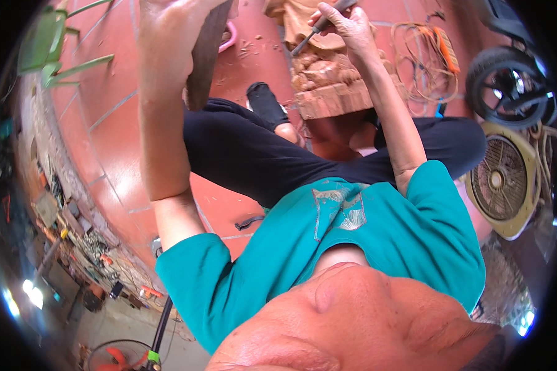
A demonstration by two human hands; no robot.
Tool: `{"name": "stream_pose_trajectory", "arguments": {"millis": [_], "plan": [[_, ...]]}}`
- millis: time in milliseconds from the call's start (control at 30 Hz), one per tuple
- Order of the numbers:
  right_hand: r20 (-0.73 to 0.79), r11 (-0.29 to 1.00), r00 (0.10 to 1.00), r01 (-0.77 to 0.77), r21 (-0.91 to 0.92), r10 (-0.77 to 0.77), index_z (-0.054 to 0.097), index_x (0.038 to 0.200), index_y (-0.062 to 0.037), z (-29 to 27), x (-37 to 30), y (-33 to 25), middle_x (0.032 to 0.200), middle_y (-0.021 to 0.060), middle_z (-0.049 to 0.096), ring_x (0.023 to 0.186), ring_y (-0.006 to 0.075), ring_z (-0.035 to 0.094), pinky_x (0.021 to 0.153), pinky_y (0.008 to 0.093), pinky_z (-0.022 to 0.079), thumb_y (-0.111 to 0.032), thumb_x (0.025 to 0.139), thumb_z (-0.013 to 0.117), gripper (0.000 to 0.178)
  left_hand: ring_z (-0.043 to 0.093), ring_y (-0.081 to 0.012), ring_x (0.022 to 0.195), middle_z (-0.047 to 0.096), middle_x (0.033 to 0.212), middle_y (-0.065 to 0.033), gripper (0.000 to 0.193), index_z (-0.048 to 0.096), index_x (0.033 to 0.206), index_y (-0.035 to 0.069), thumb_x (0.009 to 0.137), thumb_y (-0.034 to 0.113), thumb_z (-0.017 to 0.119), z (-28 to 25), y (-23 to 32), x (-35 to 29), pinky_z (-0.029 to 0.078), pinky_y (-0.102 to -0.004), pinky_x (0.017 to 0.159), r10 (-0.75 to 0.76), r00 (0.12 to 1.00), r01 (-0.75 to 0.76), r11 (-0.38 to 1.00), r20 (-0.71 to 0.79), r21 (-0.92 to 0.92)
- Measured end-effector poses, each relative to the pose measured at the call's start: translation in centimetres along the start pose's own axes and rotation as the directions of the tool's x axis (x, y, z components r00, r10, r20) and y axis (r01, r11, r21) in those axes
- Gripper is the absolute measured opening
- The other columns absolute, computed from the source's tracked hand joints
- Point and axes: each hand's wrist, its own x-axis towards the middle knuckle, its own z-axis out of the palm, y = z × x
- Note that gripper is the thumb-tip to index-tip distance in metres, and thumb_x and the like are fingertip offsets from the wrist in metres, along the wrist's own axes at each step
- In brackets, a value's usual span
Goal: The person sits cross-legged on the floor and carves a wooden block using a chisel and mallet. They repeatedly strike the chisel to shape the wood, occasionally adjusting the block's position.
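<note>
Red-brown tiles, smooth and glossy with pale grout lines, cover the floor (pixel 114 133) on which the person sits cross-legged in dark trousers and a teal shirt. At the right edge lies a round fan (pixel 500 179) with a cream, ribbed grille, flat on its back, and above it a black rubber wheel (pixel 500 83). A loose coil of orange and tan cable (pixel 424 59) rests on the tiles just beside the carving. The wooden carving (pixel 328 80), pale tan and rough with cut, knobbly relief, stands on a squared base between the person's knees, close against the legs; light wood chips scatter on the floor near it. The left hand (pixel 167 25) is raised and closed round the top of a dark, flat, worn wooden mallet (pixel 205 55) that hangs down from the fist, well apart from the carving. The right hand (pixel 346 25) is curled tight about a slim chisel (pixel 319 28) with a dark grey shaft, held slanted, its lower tip touching the upper part of the carving.
</note>
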Motion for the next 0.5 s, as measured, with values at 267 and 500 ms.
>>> {"name": "stream_pose_trajectory", "arguments": {"millis": [267,500], "plan": [[-0.065,0.998,0.997,0.025,-0.061,-0.029,0.061,0.117,-0.002,-10.9,-7.9,-1.5,0.104,0.0107,0.072,0.097,0.0175,0.07,0.087,0.0308,0.056,-0.009,0.098,0.071,0.023,0.061,-0.0104,0.099,0.067,0.118,-0.0066,0.063,0.052,0.148,-0.002,0.088,0.004,0.072,6.4,-1.0,0.7,0.048,-0.0243,0.086,0.029,0.947,0.016,0.99,0.321,-0.137],[-0.033,0.984,0.986,0.167,0.058,-0.165,0.058,0.122,-0.0021,-10.7,-9.0,0.8,0.11,0.0096,0.073,0.105,0.019,0.071,0.089,0.0309,0.057,-0.006,0.101,0.067,0.023,0.057,-0.0195,0.124,0.06,0.139,-0.0137,0.07,0.047,0.149,-0.007,0.085,-0.001,0.074,8.9,-3.1,0.6,0.043,-0.0312,0.109,0.075,0.91,-0.076,0.997,0.407,-0.015]]}}
